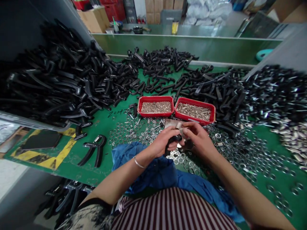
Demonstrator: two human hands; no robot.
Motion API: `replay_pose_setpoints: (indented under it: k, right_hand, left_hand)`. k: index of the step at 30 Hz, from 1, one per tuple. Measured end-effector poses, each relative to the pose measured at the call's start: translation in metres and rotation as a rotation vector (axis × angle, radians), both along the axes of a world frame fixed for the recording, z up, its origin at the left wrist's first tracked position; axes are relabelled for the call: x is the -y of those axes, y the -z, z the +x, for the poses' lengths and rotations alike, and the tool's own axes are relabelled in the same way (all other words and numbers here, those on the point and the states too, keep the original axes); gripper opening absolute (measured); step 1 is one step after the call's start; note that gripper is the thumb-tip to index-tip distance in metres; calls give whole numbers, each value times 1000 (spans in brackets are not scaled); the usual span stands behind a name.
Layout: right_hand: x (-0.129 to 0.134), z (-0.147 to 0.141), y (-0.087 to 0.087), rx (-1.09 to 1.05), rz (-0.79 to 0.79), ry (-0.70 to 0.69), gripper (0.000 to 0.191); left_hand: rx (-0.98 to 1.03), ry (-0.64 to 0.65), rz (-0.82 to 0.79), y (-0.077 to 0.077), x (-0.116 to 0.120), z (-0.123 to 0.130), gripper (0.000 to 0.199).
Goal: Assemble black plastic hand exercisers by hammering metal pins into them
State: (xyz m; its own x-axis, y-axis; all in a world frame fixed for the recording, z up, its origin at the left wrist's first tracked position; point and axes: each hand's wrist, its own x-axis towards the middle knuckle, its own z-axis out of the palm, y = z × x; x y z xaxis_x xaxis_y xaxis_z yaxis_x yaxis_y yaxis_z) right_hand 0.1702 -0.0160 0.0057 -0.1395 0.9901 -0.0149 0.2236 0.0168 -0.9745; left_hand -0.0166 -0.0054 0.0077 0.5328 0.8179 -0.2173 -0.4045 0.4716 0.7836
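My left hand [163, 140] is wrapped around a black plastic handle [174, 140] of a hand grip exerciser. A metal coil spring [178, 125] sticks up just above its fingers. Close beside it, my right hand [200, 139] has its fingers pinched together at the far end of the handle; what they hold is hidden. Both hands are over a metal plate [169, 123], largely covered by them. Loose metal rings [183, 159] lie under and around the hands. An assembled hand grip exerciser [98, 151] with its spring rests on the green table to the left.
Just beyond the hands stand a red tray of tiny metal parts [155, 107] and a red tray of metal pins [193, 111]. Black handles [62, 83] are heaped left and behind. Metal sleeves [294, 137] lie right. A blue cloth [153, 174] bunches along the front edge.
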Motion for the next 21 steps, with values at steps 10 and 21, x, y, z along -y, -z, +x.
replay_pose_setpoints:
  k: [10, 21]
  right_hand:
    - [105, 7, 43, 1097, 240, -276, 8]
    - [69, 6, 13, 730, 177, -105, 3]
  left_hand:
    - [98, -312, 75, 0, -50, 20, 23]
    - [-393, -357, 375, 36, -29, 29, 31]
